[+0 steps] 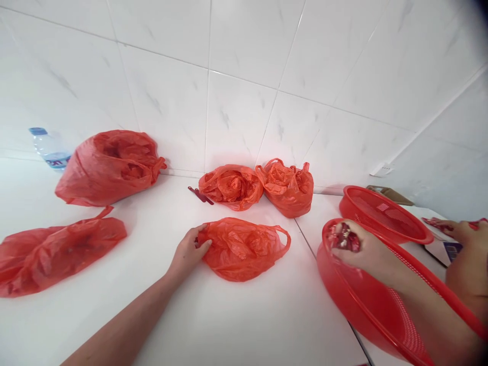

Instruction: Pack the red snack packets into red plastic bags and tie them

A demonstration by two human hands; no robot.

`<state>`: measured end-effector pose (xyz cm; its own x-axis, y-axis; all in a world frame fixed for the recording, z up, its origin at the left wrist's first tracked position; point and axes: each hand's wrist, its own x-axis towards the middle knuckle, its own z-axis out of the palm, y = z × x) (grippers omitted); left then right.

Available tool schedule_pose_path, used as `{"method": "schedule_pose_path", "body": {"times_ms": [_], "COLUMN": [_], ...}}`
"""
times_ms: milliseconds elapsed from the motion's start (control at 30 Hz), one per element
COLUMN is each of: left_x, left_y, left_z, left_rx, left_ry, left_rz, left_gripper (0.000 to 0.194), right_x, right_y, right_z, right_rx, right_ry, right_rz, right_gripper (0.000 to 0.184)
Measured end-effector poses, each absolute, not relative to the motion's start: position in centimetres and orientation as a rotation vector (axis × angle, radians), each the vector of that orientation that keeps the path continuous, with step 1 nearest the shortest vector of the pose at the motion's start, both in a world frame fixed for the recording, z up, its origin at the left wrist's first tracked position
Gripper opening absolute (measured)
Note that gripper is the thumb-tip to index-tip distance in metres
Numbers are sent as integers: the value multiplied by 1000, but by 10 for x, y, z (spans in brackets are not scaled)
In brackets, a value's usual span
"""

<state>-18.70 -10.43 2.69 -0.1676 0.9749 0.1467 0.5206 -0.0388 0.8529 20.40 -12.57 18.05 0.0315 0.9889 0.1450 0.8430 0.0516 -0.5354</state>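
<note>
My left hand [190, 249] pinches the left edge of a thin red plastic bag [244, 254], which lies slack on the white table in front of me. To the right, my right hand [356, 246] is inside the far end of a red plastic basket [339, 290] with perforated sides. Its fingers are closed round several small shiny red packets [345, 236] with pale, gold-like marks. What the packets contain cannot be made out. The bag's inside is mostly hidden by its crumpled folds.
Two red bags, a left one [231, 188] and a right one [290, 190], stand by the tiled wall. Dark red strips [201, 195] lie beside them. Leftward are a bulging bag [107, 168], a flatter bag [64, 254] and a bottle [51, 150]. Another basket [385, 213] and another person's hand [463, 234] are rightward.
</note>
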Motion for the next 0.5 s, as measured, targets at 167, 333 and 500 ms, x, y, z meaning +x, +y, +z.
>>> {"method": "schedule_pose_path", "body": {"times_ms": [167, 333, 500], "left_x": [-187, -189, -190], "left_y": [-106, -103, -101], "left_z": [28, 21, 18], "left_rx": [1599, 1610, 1633], "left_ry": [1691, 1649, 1634], "left_rz": [1153, 1168, 1184], "left_gripper": [50, 50, 51], "right_x": [123, 61, 32], "right_y": [-118, -90, -73], "right_z": [183, 155, 132], "right_rx": [-1509, -1338, -1261], "right_ry": [-2422, -2833, -2895], "right_rz": [441, 192, 245], "right_gripper": [22, 28, 42]}}
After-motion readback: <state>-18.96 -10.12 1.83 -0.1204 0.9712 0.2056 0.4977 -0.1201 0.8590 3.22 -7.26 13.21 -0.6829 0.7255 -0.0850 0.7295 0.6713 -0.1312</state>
